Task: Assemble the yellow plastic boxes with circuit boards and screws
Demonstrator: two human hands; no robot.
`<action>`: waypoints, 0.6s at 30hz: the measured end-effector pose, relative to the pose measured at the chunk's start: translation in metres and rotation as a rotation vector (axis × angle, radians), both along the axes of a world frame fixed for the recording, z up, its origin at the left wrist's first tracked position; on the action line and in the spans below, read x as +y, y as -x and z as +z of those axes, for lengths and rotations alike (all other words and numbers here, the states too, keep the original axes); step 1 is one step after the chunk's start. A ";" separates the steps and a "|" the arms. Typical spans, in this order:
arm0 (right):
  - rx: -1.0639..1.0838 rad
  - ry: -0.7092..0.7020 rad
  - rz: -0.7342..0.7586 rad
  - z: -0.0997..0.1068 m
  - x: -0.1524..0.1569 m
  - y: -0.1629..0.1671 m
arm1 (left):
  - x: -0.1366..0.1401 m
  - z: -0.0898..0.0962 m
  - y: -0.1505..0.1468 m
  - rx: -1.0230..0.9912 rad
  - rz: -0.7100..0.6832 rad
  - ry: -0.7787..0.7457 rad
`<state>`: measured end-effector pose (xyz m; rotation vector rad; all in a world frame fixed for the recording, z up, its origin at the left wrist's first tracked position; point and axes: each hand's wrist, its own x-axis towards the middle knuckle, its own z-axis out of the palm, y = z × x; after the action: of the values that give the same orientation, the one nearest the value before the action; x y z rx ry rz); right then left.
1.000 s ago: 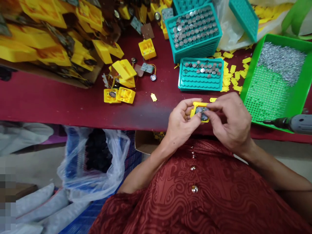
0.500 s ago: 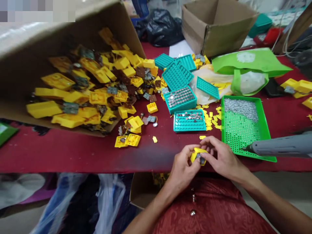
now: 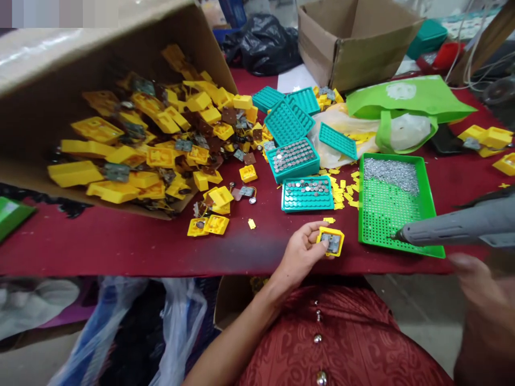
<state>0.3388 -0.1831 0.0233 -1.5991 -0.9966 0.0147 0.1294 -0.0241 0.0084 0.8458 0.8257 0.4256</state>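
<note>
My left hand [image 3: 302,251] is closed around a small yellow plastic housing [image 3: 341,244], its thumb pressing a grey insert [image 3: 331,242] set inside. The housing is tilted so that its open side faces up, near the table's front edge. At the right, my right hand [image 3: 478,284] is smeared by motion, just below a grey electric screwdriver [image 3: 454,225]; whether it touches the tool I cannot tell. The screwdriver's tip points into a green perforated tray [image 3: 394,214], which has a heap of small silvery screws [image 3: 390,174] at its far end.
A big cardboard box [image 3: 24,128] on its side spills yellow housings with wires at the left. Teal trays [image 3: 308,201] with round silvery cells lie mid-table beside small yellow pieces [image 3: 341,193]. Behind are a green bag [image 3: 406,96], another carton [image 3: 354,53] and a black bag [image 3: 261,45].
My right hand has left the yellow housing and moved right toward the screwdriver. My left hand keeps hold of the housing, now turned with its open side upward.
</note>
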 end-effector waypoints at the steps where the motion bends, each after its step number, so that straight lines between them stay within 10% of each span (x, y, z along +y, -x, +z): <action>1: -0.006 0.003 -0.005 0.002 0.007 -0.005 | -0.001 0.000 -0.001 -0.001 -0.007 0.008; 5: 0.074 -0.036 0.192 0.009 0.040 -0.006 | -0.004 -0.005 -0.004 0.024 -0.002 0.008; 13: 0.035 0.019 -0.205 -0.002 0.073 -0.013 | -0.003 -0.019 -0.012 0.071 -0.052 0.018; 18: 0.103 0.026 -0.197 -0.003 0.080 -0.014 | 0.000 -0.020 -0.015 0.116 -0.038 0.042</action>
<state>0.3527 -0.1026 0.0199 -1.6972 -0.7598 -0.0250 0.1446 -0.0244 -0.0119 0.8520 0.9212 0.3269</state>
